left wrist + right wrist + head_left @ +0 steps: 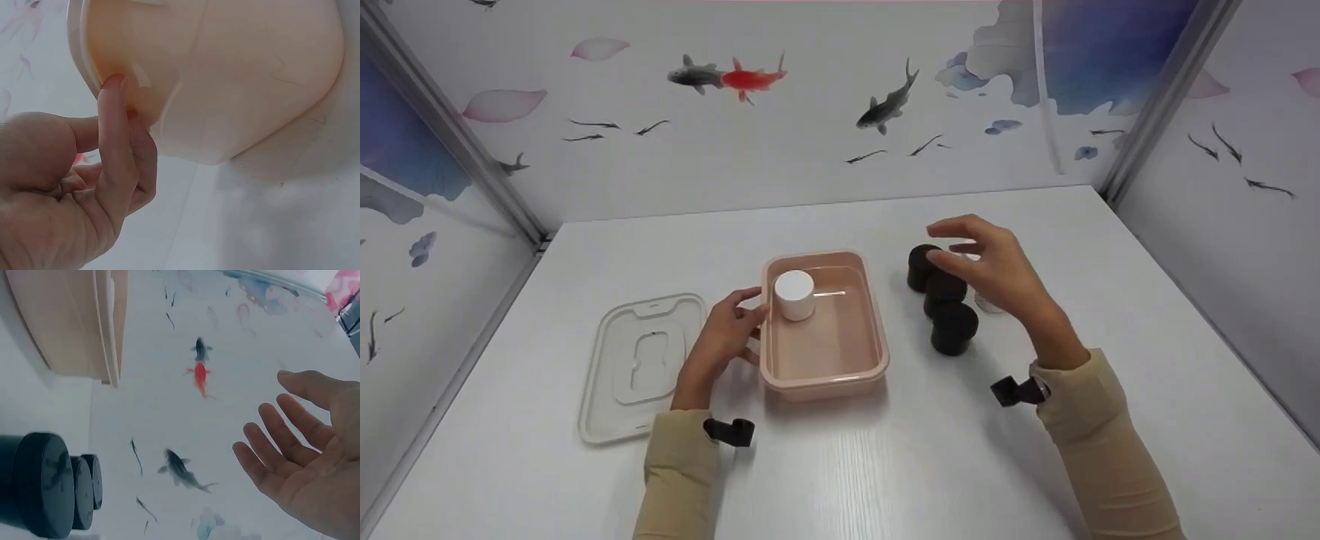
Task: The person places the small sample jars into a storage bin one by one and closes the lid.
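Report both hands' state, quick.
Left hand: holding the pink container at its rim.
Right hand: open, holding nothing.

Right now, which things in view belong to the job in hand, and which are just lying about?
In the job, apparently:
pink bin, touched by the left hand
white container inside it
three black containers near the right hand

Lying about, probably:
pale lid, untouched, possibly the bin's
pale object behind the right hand, mostly hidden
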Demonstrator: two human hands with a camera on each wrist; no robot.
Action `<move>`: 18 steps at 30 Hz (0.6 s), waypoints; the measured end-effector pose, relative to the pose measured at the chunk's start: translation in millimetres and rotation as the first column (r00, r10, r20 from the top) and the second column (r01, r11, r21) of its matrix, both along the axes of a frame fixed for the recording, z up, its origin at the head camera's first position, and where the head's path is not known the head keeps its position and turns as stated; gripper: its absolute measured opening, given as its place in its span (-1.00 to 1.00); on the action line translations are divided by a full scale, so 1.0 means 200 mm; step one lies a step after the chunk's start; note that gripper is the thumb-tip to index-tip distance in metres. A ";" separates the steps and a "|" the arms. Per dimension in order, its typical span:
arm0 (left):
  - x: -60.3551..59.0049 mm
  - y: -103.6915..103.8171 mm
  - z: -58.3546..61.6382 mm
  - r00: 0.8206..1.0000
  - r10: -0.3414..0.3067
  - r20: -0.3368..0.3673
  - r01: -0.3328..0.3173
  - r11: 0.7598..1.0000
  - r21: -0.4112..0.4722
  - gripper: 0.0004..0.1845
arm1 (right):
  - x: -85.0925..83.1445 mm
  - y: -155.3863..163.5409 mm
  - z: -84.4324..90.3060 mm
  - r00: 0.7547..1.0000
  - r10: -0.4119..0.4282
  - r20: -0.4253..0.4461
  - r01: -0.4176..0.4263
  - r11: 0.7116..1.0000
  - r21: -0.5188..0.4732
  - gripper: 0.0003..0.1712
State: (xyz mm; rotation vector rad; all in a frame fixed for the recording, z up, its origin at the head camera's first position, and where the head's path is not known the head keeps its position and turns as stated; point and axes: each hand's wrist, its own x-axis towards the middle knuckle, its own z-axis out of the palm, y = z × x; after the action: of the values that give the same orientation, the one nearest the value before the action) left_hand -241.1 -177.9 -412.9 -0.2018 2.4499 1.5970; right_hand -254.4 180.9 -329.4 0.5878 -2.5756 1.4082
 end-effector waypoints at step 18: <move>0.00 -0.01 0.00 1.000 -0.004 0.002 0.004 1.000 0.031 -0.46 | -0.09 0.45 -0.21 0.994 -0.114 0.007 0.114 0.990 -0.080 -0.48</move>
State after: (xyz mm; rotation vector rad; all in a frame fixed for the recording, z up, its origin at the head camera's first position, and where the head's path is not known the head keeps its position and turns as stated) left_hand -241.6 -179.3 -413.2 -0.1938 2.4205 1.6310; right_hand -272.1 271.5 -371.8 0.4205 -2.4975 1.4673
